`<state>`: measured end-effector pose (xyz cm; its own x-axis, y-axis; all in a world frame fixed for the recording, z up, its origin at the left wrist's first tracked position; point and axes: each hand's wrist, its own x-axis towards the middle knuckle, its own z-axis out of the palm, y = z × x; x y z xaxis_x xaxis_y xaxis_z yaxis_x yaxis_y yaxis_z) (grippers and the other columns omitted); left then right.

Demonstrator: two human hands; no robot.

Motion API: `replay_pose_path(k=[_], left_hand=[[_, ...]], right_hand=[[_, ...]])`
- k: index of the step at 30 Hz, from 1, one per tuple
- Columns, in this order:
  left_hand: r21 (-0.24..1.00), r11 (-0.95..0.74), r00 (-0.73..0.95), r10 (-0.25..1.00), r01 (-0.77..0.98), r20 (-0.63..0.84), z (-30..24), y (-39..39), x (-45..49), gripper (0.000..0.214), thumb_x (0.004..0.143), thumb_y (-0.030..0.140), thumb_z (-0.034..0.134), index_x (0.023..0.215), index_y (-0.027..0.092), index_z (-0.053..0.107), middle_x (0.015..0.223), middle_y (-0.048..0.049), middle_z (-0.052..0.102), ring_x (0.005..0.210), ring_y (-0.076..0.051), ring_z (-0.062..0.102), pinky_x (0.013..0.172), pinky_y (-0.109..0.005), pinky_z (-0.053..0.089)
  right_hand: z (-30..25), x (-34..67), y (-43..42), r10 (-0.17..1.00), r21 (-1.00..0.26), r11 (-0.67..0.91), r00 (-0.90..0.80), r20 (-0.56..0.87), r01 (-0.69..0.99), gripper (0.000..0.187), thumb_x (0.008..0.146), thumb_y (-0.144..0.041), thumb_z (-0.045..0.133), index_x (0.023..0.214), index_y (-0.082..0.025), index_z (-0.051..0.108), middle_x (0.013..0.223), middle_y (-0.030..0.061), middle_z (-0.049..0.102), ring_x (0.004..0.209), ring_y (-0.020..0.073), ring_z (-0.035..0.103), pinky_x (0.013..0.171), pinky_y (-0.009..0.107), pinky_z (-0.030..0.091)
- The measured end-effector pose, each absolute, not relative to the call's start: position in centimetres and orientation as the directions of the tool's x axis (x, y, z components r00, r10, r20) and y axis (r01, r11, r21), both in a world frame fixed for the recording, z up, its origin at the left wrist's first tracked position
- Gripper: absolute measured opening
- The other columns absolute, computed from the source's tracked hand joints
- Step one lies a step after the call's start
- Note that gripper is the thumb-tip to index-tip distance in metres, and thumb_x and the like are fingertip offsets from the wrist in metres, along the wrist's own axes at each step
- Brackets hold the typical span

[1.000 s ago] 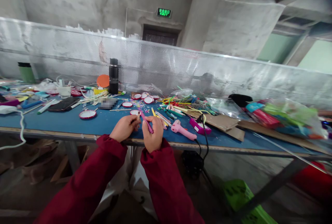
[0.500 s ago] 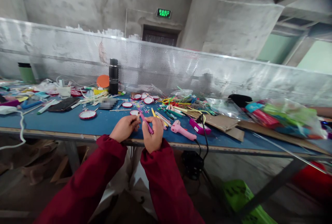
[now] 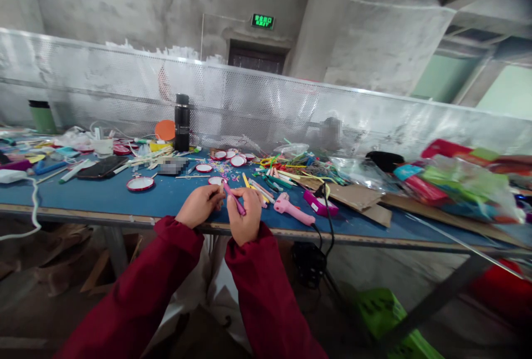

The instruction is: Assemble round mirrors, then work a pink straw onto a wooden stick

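Note:
My right hand [image 3: 246,216] is wrapped round a slim purple pen-like stick [image 3: 235,199], held at a slant with its upper end toward my left hand. My left hand [image 3: 201,205] is closed in a pinch beside that end; whatever lies between its fingertips is too small to make out. Both hands are just above the front edge of the blue table [image 3: 174,195]. Behind them lies a round white lid with a red rim [image 3: 216,180]. To the right of my right hand are yellow and pale sticks [image 3: 258,188] and a pink glue gun [image 3: 294,210].
A black bottle [image 3: 182,123] stands at the back, with a phone [image 3: 102,167] to its left. Green and coloured sticks [image 3: 276,179] lie in a pile. A purple box [image 3: 320,203], cardboard [image 3: 355,195] and plastic-wrapped goods [image 3: 461,184] spread rightward. Cables hang over the front edge.
A red and green item has come into view behind the plastic-wrapped goods at the far right. Both my hands and the purple stick stay almost in place.

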<state>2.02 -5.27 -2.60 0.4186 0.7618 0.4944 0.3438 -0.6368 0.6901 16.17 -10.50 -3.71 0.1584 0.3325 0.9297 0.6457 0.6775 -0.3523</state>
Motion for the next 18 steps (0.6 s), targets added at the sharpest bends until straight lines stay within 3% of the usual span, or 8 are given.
replay_pose_path(k=[18], left_hand=[[0.684,-0.634,0.401,0.768,0.361,0.5,-2.72,-5.12,2.01,0.028,0.091,0.037,0.048,0.071,0.019,0.053,0.064,-0.0002,0.061,0.06,-0.014,0.054,0.058,-0.024,0.038]], right_hand=[[-3.69,16.04,-10.43,0.341,-0.345,0.662,0.143,0.929,0.666,0.006,0.088,-0.022,0.055,0.088,-0.022,0.061,0.086,0.0025,0.071,0.086,0.0197,0.063,0.092,0.04,0.04]])
